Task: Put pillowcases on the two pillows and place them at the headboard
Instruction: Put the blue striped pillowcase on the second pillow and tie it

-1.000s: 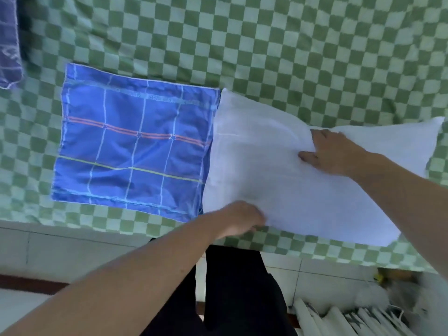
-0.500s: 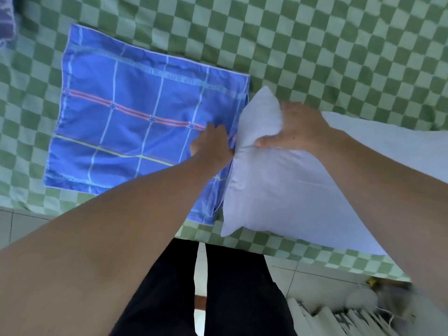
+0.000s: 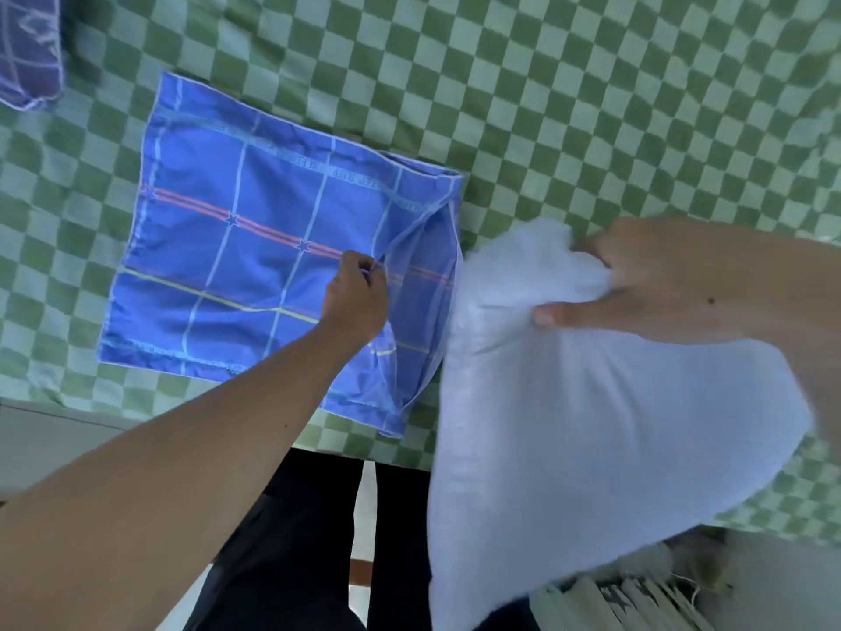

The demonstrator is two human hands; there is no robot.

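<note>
head: purple cushion (image 3: 27,52) on checked sheet (image 3: 569,84)

Pillowcase (image 3: 255,266) mouth open btwn left hand (image 3: 357,302) & pillow (image 3: 591,425).

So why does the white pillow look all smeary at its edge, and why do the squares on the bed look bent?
Head view: the white pillow is motion-blurred along its right edge; the wide-angle lens curves the checked sheet near the corners; the blue pillowcase stays sharp in soft, bluish light.

The pillowcase (image 3: 255,266) lies flat on the bed (image 3: 569,84); the pillow (image 3: 591,425) is just right of it.
</note>
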